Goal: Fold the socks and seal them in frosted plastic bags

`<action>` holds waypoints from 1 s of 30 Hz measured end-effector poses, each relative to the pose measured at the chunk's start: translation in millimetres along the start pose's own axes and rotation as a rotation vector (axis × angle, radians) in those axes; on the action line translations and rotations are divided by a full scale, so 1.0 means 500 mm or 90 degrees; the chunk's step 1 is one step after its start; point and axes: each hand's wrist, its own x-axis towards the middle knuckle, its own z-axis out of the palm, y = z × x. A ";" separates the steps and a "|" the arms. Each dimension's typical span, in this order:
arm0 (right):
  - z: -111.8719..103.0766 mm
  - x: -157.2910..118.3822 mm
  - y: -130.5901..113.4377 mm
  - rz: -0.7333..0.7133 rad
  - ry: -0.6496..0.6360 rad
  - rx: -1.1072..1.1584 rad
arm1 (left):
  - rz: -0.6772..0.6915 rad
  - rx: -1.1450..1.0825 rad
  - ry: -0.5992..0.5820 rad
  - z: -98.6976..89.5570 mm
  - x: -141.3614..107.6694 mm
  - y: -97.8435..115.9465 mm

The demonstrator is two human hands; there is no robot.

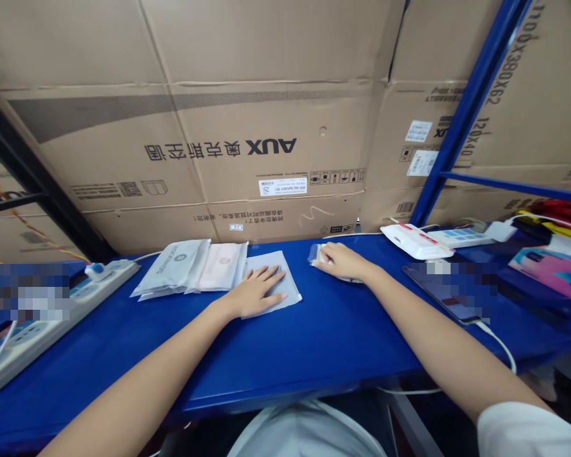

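My left hand (257,292) lies with fingers spread on a translucent zip pouch (289,291), which rests flat on the blue table. Just left of that hand are a pouch with a pinkish item inside (220,268) and some grey printed pouches (171,270), overlapping one another. Farther right, my right hand (340,260) is closed over a small clear plastic packet (315,254) at the table's back. Part of the packet sticks out left of the fingers; the rest is hidden under the hand.
Power strips stand at the left (90,293) and back right. A white packet (416,241) and a phone (440,292) with a white cable lie right of my right arm. A pink box (549,273) is at far right. Cardboard (219,114) walls the back, between rack posts.
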 end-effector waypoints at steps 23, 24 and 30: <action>-0.002 -0.021 -0.076 -0.172 -0.019 0.148 | 0.010 0.004 0.004 0.001 0.002 -0.001; -0.001 -0.020 -0.076 -0.170 -0.020 0.144 | 0.008 0.005 0.002 0.001 0.002 0.000; 0.005 -0.015 -0.076 -0.146 -0.025 0.141 | 0.005 0.002 -0.007 -0.004 -0.001 0.005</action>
